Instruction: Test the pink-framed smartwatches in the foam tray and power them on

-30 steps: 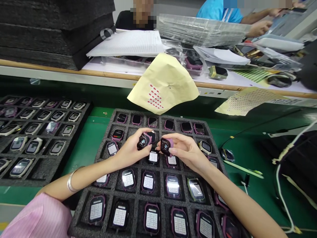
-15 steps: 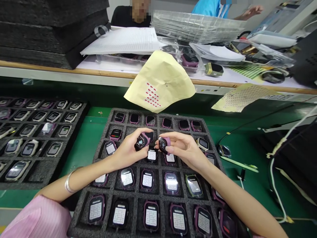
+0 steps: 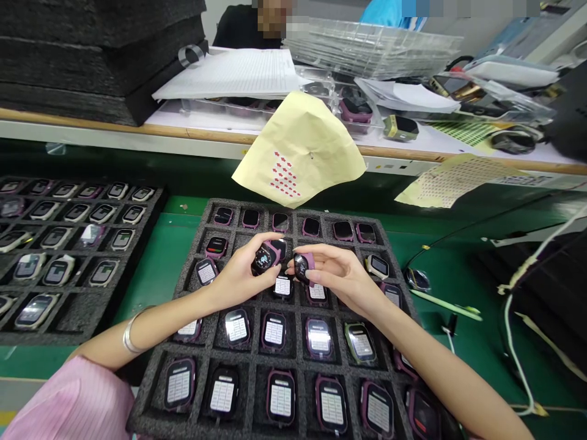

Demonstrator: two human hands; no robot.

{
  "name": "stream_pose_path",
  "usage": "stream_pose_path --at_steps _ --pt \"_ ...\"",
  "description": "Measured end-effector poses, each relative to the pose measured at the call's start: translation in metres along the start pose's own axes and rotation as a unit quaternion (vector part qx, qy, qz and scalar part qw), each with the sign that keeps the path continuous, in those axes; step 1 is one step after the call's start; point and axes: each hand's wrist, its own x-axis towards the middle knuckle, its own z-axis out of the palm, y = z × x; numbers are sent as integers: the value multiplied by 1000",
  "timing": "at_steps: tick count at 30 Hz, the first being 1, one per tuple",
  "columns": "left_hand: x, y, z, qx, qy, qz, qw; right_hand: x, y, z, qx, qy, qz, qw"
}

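Between the thumb and fingers of my left hand (image 3: 245, 272) is a purple smartwatch (image 3: 264, 259) with a lit dial on its dark screen. My right hand (image 3: 342, 273) pinches a second purple smartwatch (image 3: 301, 267), tilted so its screen faces left. The two watches are held close together but apart, above a black foam tray (image 3: 293, 305). Square compartments in that tray hold several watches, many showing a white grid on screen, such as the purple-framed one (image 3: 280, 397) at the front. A green-framed watch (image 3: 361, 342) lies right of the middle. My hands hide some compartments.
Another foam tray (image 3: 98, 299) of watches lies to the left on the green bench. A shelf (image 3: 192, 135) crosses behind, with black foam blocks (image 3: 59, 61), papers (image 3: 229, 73) and hanging yellow sheets (image 3: 300, 150). A pale green pen (image 3: 447, 305) and cables lie right. A person sits beyond.
The view has shifted slightly. Both hands keep hold of their watches in nearly the same place; the left watch's dial faces the camera a little more. The far person's raised hand is no longer visible.
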Motion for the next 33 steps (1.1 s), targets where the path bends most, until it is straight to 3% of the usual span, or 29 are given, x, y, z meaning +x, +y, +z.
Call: stream_pose_path --at_steps 8,22,25,28,31,33 --pt "1 -4 -1 19 -5 -14 1000 0 0 0 -6 -1 -2 1000" --pt "-2 3 -3 8 32 43 999 -5 -5 1 -18 -17 -12 1000" --pt "-2 3 -3 -7 24 10 1000 -4 -4 1 -17 -16 -1 1000" --pt "-1 1 0 -93 7 -71 993 -1 -2 1 19 -11 17 1000" --pt "2 -1 3 -233 -26 -136 963 1 0 0 91 -9 49 995" --pt "5 -1 5 -315 -15 -168 934 1 1 -1 133 -1 68 989"
